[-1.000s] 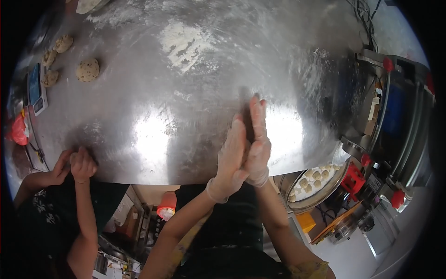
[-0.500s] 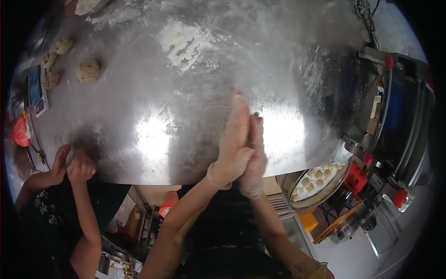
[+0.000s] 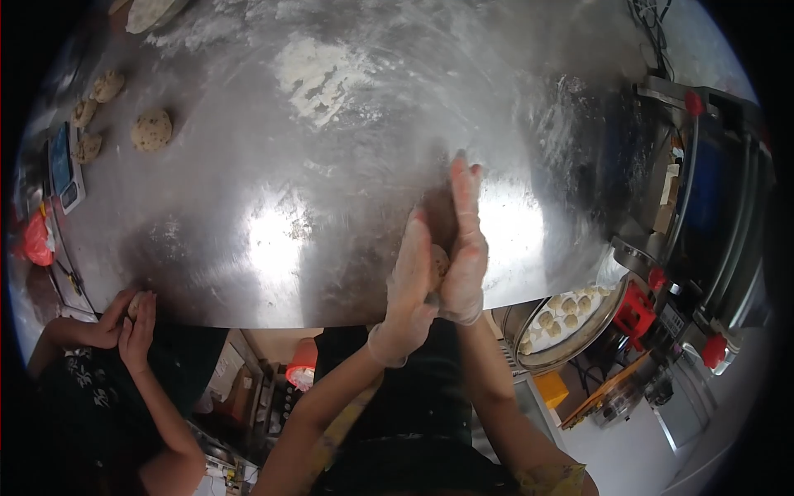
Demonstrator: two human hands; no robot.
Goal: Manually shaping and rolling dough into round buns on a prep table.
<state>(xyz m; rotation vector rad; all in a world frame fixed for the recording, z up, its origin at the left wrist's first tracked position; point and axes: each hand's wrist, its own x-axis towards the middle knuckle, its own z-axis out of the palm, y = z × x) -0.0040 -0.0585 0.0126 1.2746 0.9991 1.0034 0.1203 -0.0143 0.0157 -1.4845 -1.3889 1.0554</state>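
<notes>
The head-worn fisheye looks down — over hands (image 3: 409, 285) and metal table (image 3: 207, 198).

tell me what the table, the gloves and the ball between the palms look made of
The table looks like smooth metal, probably stainless steel: grey sheen, bright glare patches.
The gloves seem thin, translucent plastic or similar film: skin tone shows through, cuffs wrinkle; the exact kind is unclear.
The ball looks like matte dough, pale with some darker mottling, though mostly hidden.

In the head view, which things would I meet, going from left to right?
Digital scale → lone speckled dough ball → white flour patch → gloved left hand → speckled dough piece → gloved right hand → metal tray → red plastic stool.
</notes>
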